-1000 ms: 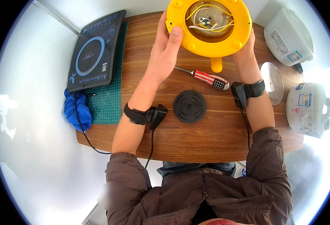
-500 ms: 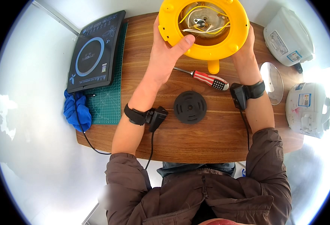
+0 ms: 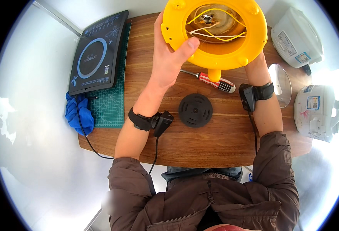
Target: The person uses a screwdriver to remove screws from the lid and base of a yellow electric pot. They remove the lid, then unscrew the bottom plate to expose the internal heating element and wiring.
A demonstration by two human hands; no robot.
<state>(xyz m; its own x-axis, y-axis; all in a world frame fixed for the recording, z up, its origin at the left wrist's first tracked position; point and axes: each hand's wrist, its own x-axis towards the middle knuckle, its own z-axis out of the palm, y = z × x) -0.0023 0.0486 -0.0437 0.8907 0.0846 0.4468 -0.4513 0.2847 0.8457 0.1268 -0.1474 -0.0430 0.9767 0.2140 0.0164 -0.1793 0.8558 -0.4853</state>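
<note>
Between my hands, above the far part of the table, is a yellow round appliance housing (image 3: 225,61) with its open underside facing me. Inside show a metal disc with a small part at its centre, and yellow and white wires (image 3: 231,37). My left hand (image 3: 172,57) grips the left rim, thumb over the edge. At the right side, my right hand (image 3: 259,63) holds the housing, its fingers mostly hidden behind it. Below lies a red, white and black handled screwdriver (image 3: 226,85), partly covered by a yellow knob. Nearer me rests a slotted black round cover (image 3: 202,115).
On the left, a black induction cooker (image 3: 90,57) lies over a green cutting mat (image 3: 109,111), beside a blue cloth (image 3: 81,117). Two white rice cookers (image 3: 296,38) and a glass lid (image 3: 280,84) stand along the right. Cables hang from both wrist devices.
The yellow housing has tilted and shifted slightly right and toward me, showing more of its inner wall. Its knob now overlaps the screwdriver handle. Both hands keep their hold.
</note>
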